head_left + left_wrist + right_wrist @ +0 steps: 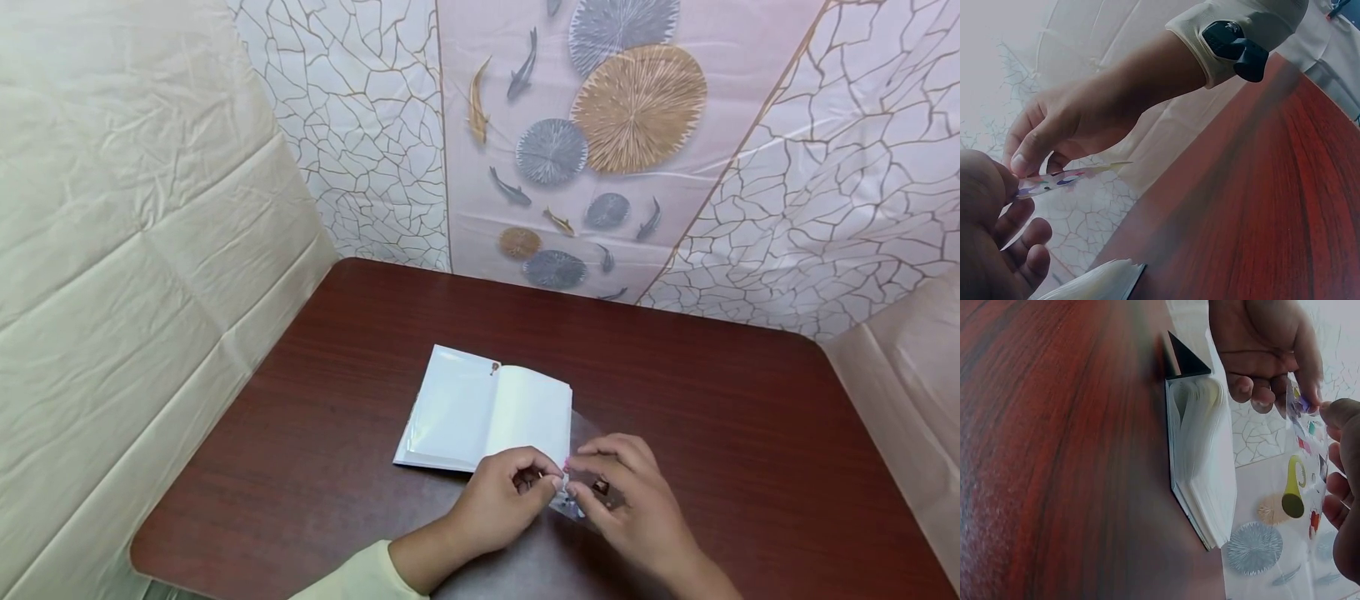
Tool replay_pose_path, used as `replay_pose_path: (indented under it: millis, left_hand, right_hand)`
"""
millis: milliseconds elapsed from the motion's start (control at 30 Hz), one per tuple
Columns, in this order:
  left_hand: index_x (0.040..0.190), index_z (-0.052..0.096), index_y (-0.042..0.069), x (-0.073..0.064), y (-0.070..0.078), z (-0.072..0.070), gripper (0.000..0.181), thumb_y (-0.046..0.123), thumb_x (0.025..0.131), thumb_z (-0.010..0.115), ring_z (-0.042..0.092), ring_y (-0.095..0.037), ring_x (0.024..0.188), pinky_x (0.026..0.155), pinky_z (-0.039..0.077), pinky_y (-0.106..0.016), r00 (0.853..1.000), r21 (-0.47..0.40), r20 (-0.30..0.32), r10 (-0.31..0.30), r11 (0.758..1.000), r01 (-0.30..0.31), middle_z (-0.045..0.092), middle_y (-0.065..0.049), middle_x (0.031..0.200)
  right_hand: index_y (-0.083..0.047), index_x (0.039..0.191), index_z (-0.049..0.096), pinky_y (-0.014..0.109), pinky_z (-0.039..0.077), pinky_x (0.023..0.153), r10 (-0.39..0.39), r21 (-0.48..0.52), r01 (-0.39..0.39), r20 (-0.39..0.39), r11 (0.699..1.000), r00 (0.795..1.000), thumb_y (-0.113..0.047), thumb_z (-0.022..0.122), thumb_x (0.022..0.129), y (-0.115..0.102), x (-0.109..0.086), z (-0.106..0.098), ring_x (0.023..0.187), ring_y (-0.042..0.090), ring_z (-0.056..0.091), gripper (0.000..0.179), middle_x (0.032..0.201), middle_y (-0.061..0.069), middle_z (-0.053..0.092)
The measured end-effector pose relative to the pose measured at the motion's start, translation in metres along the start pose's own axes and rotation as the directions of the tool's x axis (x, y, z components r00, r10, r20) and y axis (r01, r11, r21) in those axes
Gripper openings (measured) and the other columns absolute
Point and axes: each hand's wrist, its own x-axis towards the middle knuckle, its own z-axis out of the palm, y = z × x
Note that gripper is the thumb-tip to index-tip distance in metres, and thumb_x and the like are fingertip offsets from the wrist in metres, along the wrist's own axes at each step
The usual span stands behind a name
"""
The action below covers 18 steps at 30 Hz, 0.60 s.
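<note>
A clear sheet of small colourful stickers [1304,453] is held up between both hands, just off the near right corner of an open book. My left hand [506,496] pinches its edge between thumb and forefinger. From the other side, my right hand [637,500] has thumb and forefinger at the same edge, the tips close to the left hand's. A yellow-green sticker with a dark round end shows on the sheet in the right wrist view. The book [453,408] lies open at blank white pages, with one small brown sticker [494,367] near the top of its fold.
The dark red-brown table [315,400] has rounded corners. Patterned cloth [375,125] with fish and round leaf shapes hangs behind it, and cream cloth [127,250] hangs at the left. A wrist camera [1235,47] sits on the right sleeve.
</note>
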Motion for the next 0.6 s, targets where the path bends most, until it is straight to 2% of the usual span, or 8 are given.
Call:
replay_pose_path:
  millis: [300,467,600]
  left_hand:
    - [0.098,0.077,0.017,-0.0017,-0.0002,-0.0013,0.005,0.018,0.097,0.072,0.048,-0.001,0.062,0.055,0.041,-0.017,1.0,-0.026,0.026,-0.006,1.0,0.007,0.064,0.012,0.079]
    - [0.098,0.078,0.018,-0.0024,0.002,-0.0022,0.006,0.021,0.097,0.073,0.048,-0.002,0.063,0.056,0.04,-0.016,0.999,-0.021,0.03,-0.018,1.0,0.018,0.065,0.011,0.079]
    - [0.099,0.079,0.018,-0.0025,0.0026,-0.0028,0.008,0.024,0.096,0.074,0.047,-0.002,0.063,0.058,0.04,-0.016,1.0,0.006,0.029,-0.001,1.0,0.001,0.066,0.011,0.081]
  right_hand:
    - [-0.007,0.098,0.077,0.02,0.043,0.094,-0.078,0.034,0.079,-0.029,0.996,0.997,-0.034,0.067,0.101,-0.0005,0.0017,0.0008,0.095,0.026,0.06,0.029,0.098,0.007,0.072]
    - [-0.007,0.095,0.077,0.019,0.043,0.094,-0.078,0.038,0.079,-0.028,0.996,0.997,-0.035,0.066,0.101,-0.001,0.0008,0.0019,0.093,0.026,0.061,0.03,0.096,0.006,0.073]
    - [-0.007,0.093,0.077,0.018,0.045,0.092,-0.075,0.052,0.076,-0.02,0.996,0.997,-0.035,0.065,0.101,-0.0017,0.0013,0.0023,0.091,0.025,0.061,0.031,0.094,0.005,0.074]
